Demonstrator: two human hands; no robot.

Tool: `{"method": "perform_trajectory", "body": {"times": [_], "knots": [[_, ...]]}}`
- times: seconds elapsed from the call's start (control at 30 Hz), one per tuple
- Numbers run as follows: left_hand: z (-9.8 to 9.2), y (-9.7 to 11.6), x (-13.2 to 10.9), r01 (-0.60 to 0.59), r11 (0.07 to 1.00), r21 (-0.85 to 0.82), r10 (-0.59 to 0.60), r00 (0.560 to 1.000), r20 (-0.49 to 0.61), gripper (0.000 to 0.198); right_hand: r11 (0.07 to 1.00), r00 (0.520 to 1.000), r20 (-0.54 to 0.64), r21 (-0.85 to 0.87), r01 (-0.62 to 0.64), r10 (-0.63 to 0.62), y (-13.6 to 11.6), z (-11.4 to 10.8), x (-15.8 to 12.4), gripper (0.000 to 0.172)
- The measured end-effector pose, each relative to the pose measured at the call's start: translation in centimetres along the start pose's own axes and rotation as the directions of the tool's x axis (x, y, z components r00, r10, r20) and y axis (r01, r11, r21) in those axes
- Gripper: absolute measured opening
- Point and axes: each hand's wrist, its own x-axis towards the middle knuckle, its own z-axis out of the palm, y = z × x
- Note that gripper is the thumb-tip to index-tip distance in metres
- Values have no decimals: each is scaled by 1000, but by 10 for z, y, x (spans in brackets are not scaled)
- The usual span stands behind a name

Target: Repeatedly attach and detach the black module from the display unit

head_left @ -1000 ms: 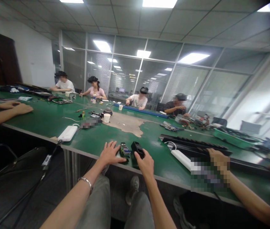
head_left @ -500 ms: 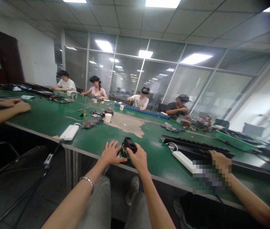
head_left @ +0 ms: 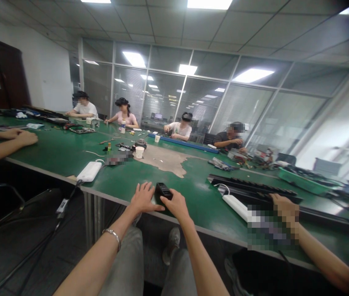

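Note:
My left hand [head_left: 143, 198] lies flat with spread fingers on the green table [head_left: 115, 174], close to its front edge and holding nothing. Just right of it sits a small black box [head_left: 164, 190]. My right hand [head_left: 176, 206] rests with its fingers over the box's near edge. The green circuit board with the small display is hidden, and I cannot see whether it lies under the box.
A white power bank [head_left: 90, 171] lies left of my hands, and a white power strip [head_left: 236, 206] lies to the right. Beyond it are a long black rack [head_left: 248, 186] and a co-worker's hand [head_left: 283, 209]. A paper cup [head_left: 139, 152] and tools stand farther along the table.
The black box has moved down from my right hand's raised grip to lie low on the table. The circuit board no longer shows. My left hand has barely moved.

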Motion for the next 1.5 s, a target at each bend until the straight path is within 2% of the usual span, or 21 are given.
{"method": "perform_trajectory", "body": {"times": [0.13, 0.3, 0.47, 0.67, 0.83, 0.97, 1.07, 1.27, 1.5], "knots": [[-1, 1, -1, -3, 1000, 6, 3, 1000, -26, 107, 1000, 999, -45, -20, 11, -12, 1, 10, -14, 45], [-2, 1, -3, -19, 999, 30, 19, 1000, -9, 95, 995, 996, -78, -87, -57, 51, -9, 18, -27, 54], [-2, 1, -3, -17, 999, 43, 17, 1000, 2, 90, 986, 983, -150, -114, -122, 104, -19, 19, -32, 76], [-1, -1, -2, -29, 999, 31, 30, 1000, -4, 88, 992, 985, -127, -39, -123, 117, -20, 16, -34, 42], [1, -4, -2, -33, 999, 12, 33, 999, -13, 95, 993, 971, -222, 93, -71, 91, -23, 5, -26, 41], [3, -3, -2, -28, 1000, 3, 28, 1000, -8, 99, 972, 941, -314, 230, -50, 123, -12, -7, -20, 51], [1, -2, -1, -26, 1000, 4, 26, 1000, -1, 101, 963, 913, -361, 248, -104, 192, 7, -9, -20, 56], [-3, 2, -1, -25, 1000, 12, 25, 1000, 18, 100, 968, 910, -331, 107, -227, 250, 41, 3, -29, 58], [-7, 4, -1, -15, 1000, 9, 14, 999, 49, 95, 977, 945, -298, -121, -177, 135, 49, 12, -34, 71]]}}
